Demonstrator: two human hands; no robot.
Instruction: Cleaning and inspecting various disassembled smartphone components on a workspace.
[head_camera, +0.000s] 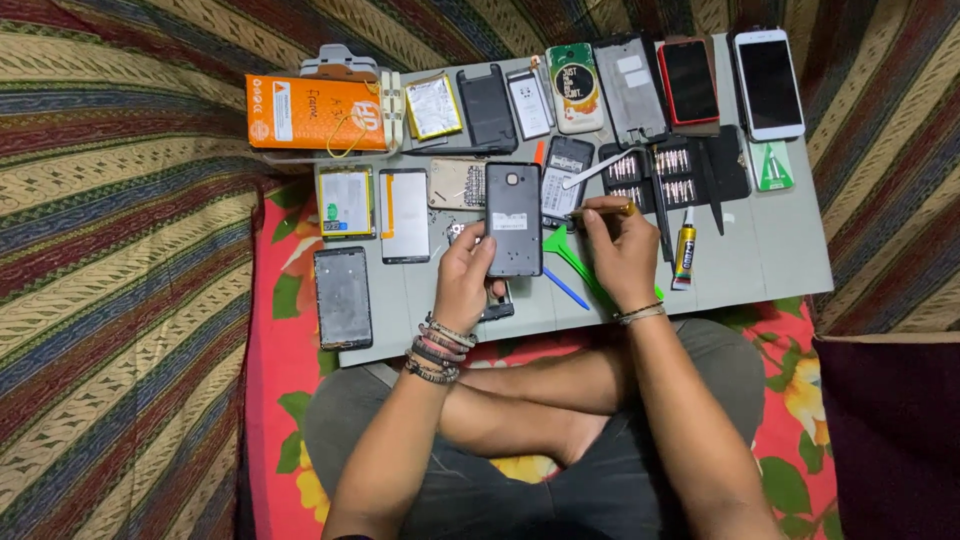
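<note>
Head view: dark phone body (514, 219), light, rigid, slick; left hand (463, 277) fingers clasp its lower edge; right hand (622, 255) pinches a thin tool (600, 210) beside it.

My left hand (462, 280) holds a dark grey phone back (514, 219) over my pale grey board (770, 255), near a green pry tool (563, 250), a blue stick (566, 288), an orange box (315, 113), a red-edged phone (688, 82), a white phone (769, 84), and maroon-and-gold striped cloth (120, 250).
</note>
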